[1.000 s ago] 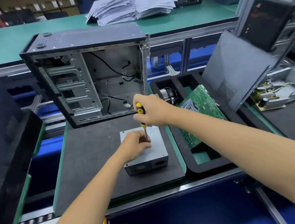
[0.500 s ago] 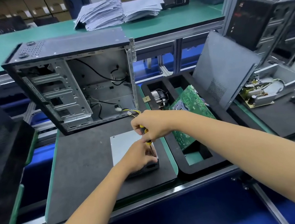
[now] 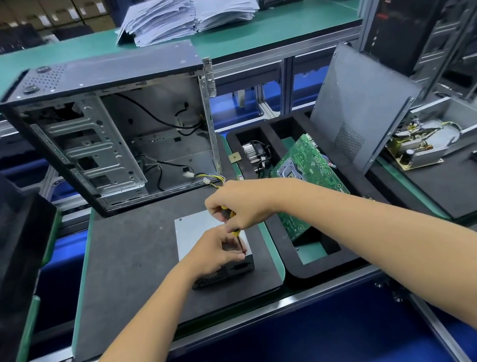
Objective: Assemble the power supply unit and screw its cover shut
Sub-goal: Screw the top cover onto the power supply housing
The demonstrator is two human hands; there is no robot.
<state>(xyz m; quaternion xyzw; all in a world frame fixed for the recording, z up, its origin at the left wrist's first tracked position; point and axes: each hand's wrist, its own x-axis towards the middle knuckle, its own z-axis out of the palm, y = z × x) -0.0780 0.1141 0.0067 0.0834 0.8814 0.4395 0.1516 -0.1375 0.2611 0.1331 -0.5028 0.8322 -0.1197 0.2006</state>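
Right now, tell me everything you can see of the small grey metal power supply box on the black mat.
The grey metal power supply box lies flat on the black mat, its plain silver cover facing up. Its dark front face has a mesh vent. The left hand rests on its top; the right hand holds a yellow-handled screwdriver, tip down at the near right corner.
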